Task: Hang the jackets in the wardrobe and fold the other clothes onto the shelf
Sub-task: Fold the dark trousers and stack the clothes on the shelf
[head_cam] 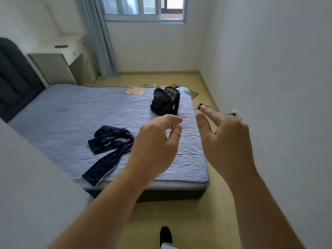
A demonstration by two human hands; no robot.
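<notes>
A dark padded headboard (pixel 14 78) was seen at the far left, with a pale desk (pixel 59 67) and a blue-grey curtain (pixel 100 42) beyond it. The bed (pixel 62 112) was covered by a blue quilted sheet. A navy garment with white stripes (pixel 107 150) was left crumpled on the near part of the bed, one end trailing over the front edge. A pink sheet (pixel 135 90) was laid flat near the far edge. The left hand (pixel 154 146) was held in the air above the bed, its fingers loosely curled, with nothing grasped. A black backpack (pixel 164 101) was stood near the bed's far right corner. The right hand (pixel 226 141) was raised beside the left, apart from it, fingers extended and nothing held.
</notes>
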